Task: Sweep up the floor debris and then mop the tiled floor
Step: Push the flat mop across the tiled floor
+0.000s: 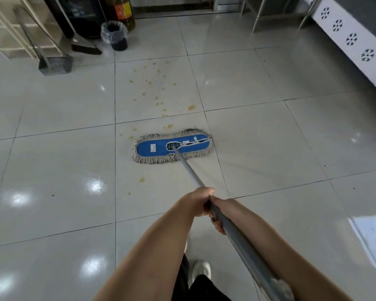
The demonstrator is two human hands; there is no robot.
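Mopping with both hands wrapped around the grey mop handle (191,170).
My left hand (197,200) sits nearer the flat mop head (172,146) than my right hand (218,216); the head lies crosswise ahead, yellow spill spots (154,88) just beyond it.

The mop handle (243,246) runs off the bottom edge, hiding most of the right hand (218,220). The label (153,147) on the mop head (172,146) is too small to read. The bottle (123,9) and broom (83,43) are cut off at the top.
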